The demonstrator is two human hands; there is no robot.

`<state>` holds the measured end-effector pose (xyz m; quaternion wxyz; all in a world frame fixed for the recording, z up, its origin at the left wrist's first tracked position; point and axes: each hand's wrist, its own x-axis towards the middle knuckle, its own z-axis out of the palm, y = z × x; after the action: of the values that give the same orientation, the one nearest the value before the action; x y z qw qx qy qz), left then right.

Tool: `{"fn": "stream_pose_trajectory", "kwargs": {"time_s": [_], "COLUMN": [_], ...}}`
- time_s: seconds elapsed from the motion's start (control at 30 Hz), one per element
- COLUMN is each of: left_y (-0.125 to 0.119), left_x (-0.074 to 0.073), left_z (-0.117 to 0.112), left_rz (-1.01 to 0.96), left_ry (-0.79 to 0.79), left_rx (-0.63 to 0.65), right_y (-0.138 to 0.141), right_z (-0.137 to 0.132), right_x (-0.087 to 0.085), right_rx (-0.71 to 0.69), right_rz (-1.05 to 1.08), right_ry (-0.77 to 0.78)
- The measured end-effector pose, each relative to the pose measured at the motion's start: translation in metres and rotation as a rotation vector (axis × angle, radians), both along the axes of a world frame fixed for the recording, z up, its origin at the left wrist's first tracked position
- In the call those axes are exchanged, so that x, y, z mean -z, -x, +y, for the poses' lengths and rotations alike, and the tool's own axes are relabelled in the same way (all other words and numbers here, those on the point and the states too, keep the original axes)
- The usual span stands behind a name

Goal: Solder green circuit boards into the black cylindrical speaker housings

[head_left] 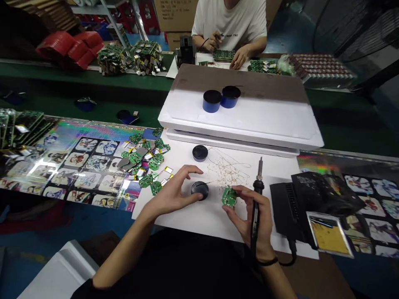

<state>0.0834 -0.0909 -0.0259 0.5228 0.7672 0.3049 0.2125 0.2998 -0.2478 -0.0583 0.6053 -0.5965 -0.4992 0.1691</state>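
My left hand (pixel 176 193) is open, fingers curved and spread apart, with the thumb tip at the edge of a small round black case (pixel 200 189) lying on white paper. A thin wire runs from that case. Between thumb and fingertips, my right hand (pixel 257 211) pinches a small green circuit board (pixel 229 196). The same hand also carries a soldering iron (pixel 256 207), its tip pointing away from me. Another round black case (pixel 200 153) with long thin wires sits farther back, beside scattered small golden bits (pixel 229 171).
Circuit boards with battery cells (pixel 149 158) are heaped at left. A white foam box (pixel 240 120) bears two blue cylinders (pixel 212 101). A black soldering station (pixel 288 211) and a tray with a yellow sponge (pixel 330 236) stand at right. A co-worker (pixel 230 29) sits opposite.
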Motion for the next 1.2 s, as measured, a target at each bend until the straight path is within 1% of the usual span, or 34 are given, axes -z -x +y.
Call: {"fn": "stream_pose_trajectory", "kwargs": {"time_s": [0.03, 0.1, 0.17, 0.23, 0.3, 0.37, 0.43, 0.5, 0.57, 0.67, 0.77, 0.87, 0.97, 1.03, 1.1, 1.2], "left_y": [0.007, 0.015, 0.013, 0.001, -0.015, -0.030, -0.039, -0.040, -0.038, -0.034, -0.036, -0.040, -0.042, -0.044, -0.044, -0.044], "left_x": [0.002, 0.007, 0.014, 0.024, 0.034, 0.040, 0.040, 0.034, 0.027, 0.020, 0.023, 0.031, 0.038, 0.040, 0.039, 0.035], "left_z": [0.004, 0.008, 0.005, -0.005, -0.019, -0.033, -0.042, -0.043, -0.037, -0.025, -0.022, -0.029, -0.038, -0.041, -0.041, -0.038], "left_rz": [0.063, 0.157, 0.186, 0.171, 0.169, 0.185, 0.172, 0.119, 0.062, -0.009, -0.094, -0.133, -0.186, -0.211, -0.195, -0.148], "left_ry": [-0.040, -0.052, -0.076, -0.144, -0.209, -0.220, -0.157, -0.065, 0.007, 0.049, 0.091, 0.211, 0.392, 0.459, 0.455, 0.359], "left_rx": [0.062, 0.163, 0.182, 0.135, 0.045, -0.037, -0.040, 0.025, 0.080, 0.058, 0.008, -0.037, -0.131, -0.166, -0.169, -0.128], "right_y": [-0.003, -0.008, -0.011, -0.011, -0.009, -0.008, -0.006, -0.005, -0.005, -0.003, 0.000, 0.002, 0.002, 0.001, 0.000, 0.001], "right_z": [-0.001, -0.004, -0.005, -0.006, -0.007, -0.007, -0.006, -0.004, -0.001, 0.004, 0.008, 0.011, 0.012, 0.011, 0.010, 0.008], "right_x": [0.003, 0.008, 0.011, 0.013, 0.014, 0.015, 0.015, 0.016, 0.016, 0.015, 0.014, 0.014, 0.014, 0.013, 0.011, 0.007], "right_rx": [0.024, 0.045, 0.047, 0.033, 0.000, -0.048, -0.084, -0.100, -0.102, -0.114, -0.108, -0.061, -0.052, -0.079, -0.106, -0.096], "right_rz": [0.025, 0.045, 0.039, 0.008, -0.063, -0.162, -0.246, -0.300, -0.338, -0.413, -0.507, -0.554, -0.569, -0.566, -0.512, -0.325], "right_ry": [0.010, 0.024, 0.031, 0.039, 0.062, 0.096, 0.125, 0.137, 0.130, 0.101, 0.076, 0.021, -0.001, 0.030, 0.057, 0.064]}}
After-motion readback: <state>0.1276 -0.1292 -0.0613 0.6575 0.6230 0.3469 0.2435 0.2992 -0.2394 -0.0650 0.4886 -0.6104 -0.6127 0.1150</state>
